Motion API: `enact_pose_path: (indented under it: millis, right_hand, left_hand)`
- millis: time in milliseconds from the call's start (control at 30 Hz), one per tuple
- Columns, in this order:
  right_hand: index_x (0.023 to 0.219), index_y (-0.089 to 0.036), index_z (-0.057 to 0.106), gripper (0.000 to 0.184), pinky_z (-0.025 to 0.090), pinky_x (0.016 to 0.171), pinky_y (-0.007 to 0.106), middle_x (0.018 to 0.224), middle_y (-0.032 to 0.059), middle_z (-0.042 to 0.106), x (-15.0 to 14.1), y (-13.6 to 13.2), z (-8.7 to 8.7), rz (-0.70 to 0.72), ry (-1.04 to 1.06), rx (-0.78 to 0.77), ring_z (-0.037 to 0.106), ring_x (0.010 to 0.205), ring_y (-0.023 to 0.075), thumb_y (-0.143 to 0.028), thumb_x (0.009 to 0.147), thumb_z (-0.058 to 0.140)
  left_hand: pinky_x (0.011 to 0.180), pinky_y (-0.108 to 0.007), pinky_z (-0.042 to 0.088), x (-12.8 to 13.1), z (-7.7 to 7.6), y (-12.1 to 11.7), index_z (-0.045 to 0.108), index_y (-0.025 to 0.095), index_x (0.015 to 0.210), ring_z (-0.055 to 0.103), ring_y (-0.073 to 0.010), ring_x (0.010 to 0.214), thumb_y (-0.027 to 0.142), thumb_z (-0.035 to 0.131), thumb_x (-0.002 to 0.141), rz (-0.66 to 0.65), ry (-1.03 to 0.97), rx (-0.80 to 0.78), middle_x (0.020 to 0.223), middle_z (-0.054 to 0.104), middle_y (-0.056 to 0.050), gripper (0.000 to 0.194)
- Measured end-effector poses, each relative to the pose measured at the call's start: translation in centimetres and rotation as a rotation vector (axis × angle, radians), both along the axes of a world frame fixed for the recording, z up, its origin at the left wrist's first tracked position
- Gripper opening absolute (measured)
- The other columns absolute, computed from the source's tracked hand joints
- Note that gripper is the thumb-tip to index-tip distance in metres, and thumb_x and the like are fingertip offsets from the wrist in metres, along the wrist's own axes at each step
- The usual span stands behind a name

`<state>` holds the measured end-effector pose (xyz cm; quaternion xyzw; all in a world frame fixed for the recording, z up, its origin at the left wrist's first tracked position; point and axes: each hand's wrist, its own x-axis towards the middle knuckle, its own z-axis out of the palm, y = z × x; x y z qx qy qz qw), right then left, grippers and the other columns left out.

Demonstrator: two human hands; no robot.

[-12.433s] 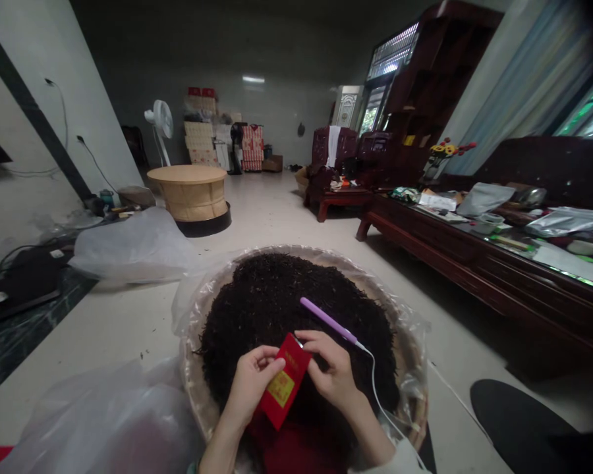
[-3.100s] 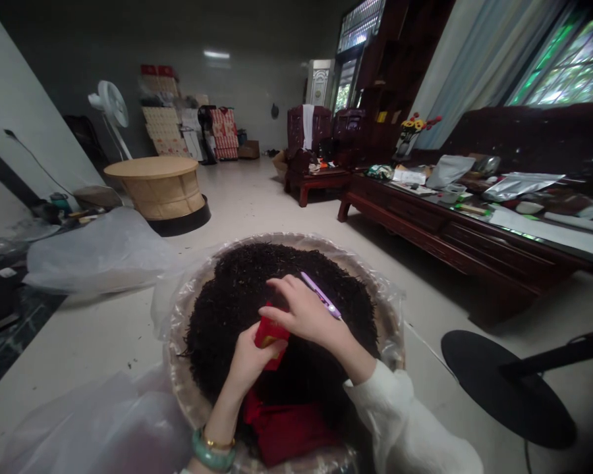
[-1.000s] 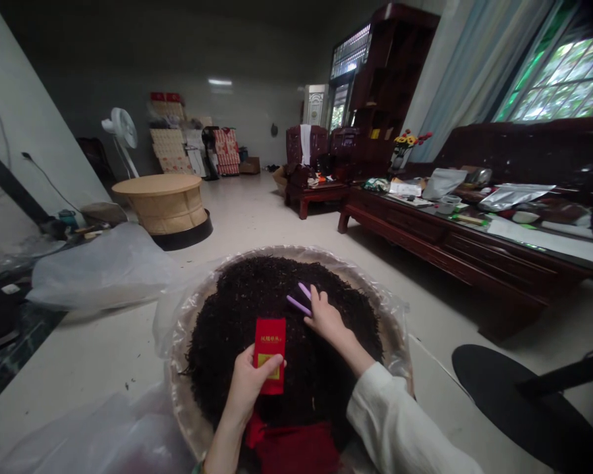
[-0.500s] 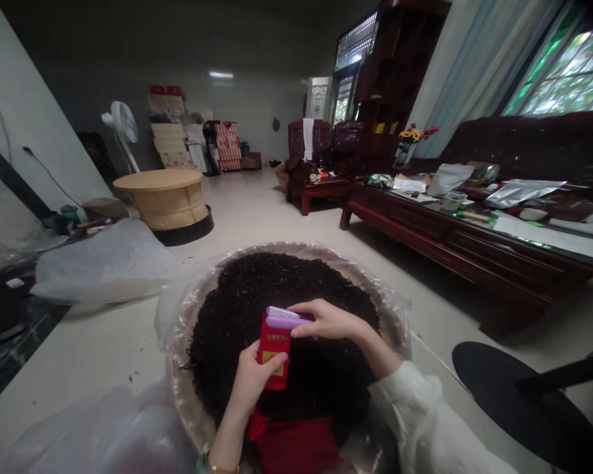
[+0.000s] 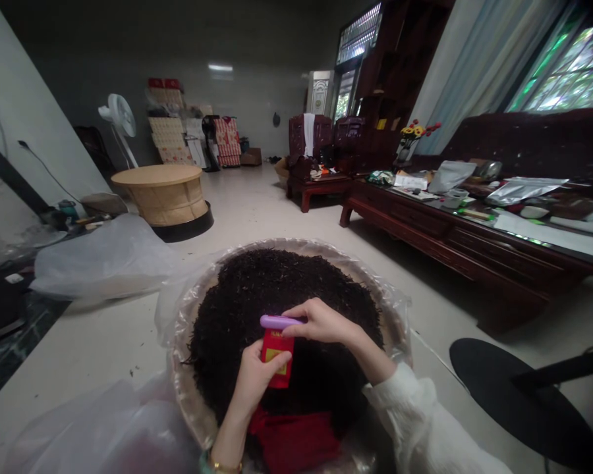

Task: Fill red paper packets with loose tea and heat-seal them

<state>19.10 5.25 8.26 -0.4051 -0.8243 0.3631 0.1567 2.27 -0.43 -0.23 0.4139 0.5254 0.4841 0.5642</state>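
Observation:
My left hand [image 5: 257,374] is closed round a small red tea packet [image 5: 282,378] with a yellow label, thumb on its front. My right hand [image 5: 321,322] grips a purple handheld bag sealer [image 5: 275,322], which lies across the packet's top edge with its jaws pressed together. Both hands are above dark loose tea leaves [image 5: 286,276] heaped in a round basket [image 5: 182,388] lined with clear plastic. More red packets [image 5: 299,444] lie in a pile at the basket's near side, below my hands; their number is unclear.
Clear plastic sheeting [image 5: 103,260] lies on the floor at left. A dark wooden table [image 5: 425,227] covered with bags and papers stands at right, near a round black stand base [image 5: 499,388]. Beyond the basket are a tan drum-shaped table [image 5: 161,191] and a white fan [image 5: 121,117].
The sealer's jaws were apart beside the packet's top; now they are closed across it. My right hand has shifted slightly left. My left hand keeps its hold on the packet.

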Motion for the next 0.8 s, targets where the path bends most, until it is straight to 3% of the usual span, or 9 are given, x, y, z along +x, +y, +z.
enact_pose_path:
  millis: [200, 400, 567, 800]
  right_hand:
    - [0.101, -0.019, 0.073, 0.036, 0.025, 0.053, 0.021, 0.061, -0.0036, 0.054, 0.0, -0.1, 0.0, -0.005, -0.028, 0.052, 0.034, 0.055, 0.0085, -0.046, 0.082, 0.060]
    - [0.103, -0.016, 0.072, 0.042, 0.027, 0.054, 0.021, 0.067, -0.0019, 0.059, 0.4, 0.2, -0.5, -0.013, -0.001, 0.034, 0.039, 0.058, 0.0096, -0.049, 0.078, 0.064]
    - [0.105, -0.018, 0.072, 0.042, 0.024, 0.051, 0.021, 0.060, -0.0043, 0.053, 0.6, 0.3, -0.5, -0.025, 0.041, -0.024, 0.033, 0.054, 0.0084, -0.050, 0.080, 0.060]
    - [0.105, -0.019, 0.072, 0.041, 0.023, 0.049, 0.020, 0.056, -0.0047, 0.052, 0.4, 0.3, -0.7, -0.006, 0.031, 0.008, 0.037, 0.053, 0.0086, -0.049, 0.081, 0.060]
  left_hand:
    - [0.053, -0.026, 0.050, 0.2, 0.2, -0.1, 0.070, 0.011, 0.077, 0.065, -0.0181, 0.055, 0.030, 0.083, 0.050, 0.002, -0.013, -0.015, 0.062, 0.072, -0.004, 0.035]
    - [0.053, -0.025, 0.051, 0.2, 0.0, -0.1, 0.069, 0.011, 0.077, 0.064, -0.0177, 0.054, 0.031, 0.083, 0.051, 0.012, 0.009, -0.016, 0.063, 0.071, -0.004, 0.036]
    - [0.055, -0.028, 0.052, 0.2, -0.1, -0.2, 0.068, 0.010, 0.079, 0.066, -0.0194, 0.057, 0.033, 0.082, 0.053, -0.023, 0.027, -0.016, 0.065, 0.072, -0.005, 0.037]
    - [0.079, -0.033, 0.054, 0.0, 1.2, 0.7, 0.064, 0.015, 0.110, 0.068, -0.0264, 0.093, 0.046, 0.078, 0.059, 0.020, -0.237, 0.071, 0.101, 0.073, -0.011, 0.061]
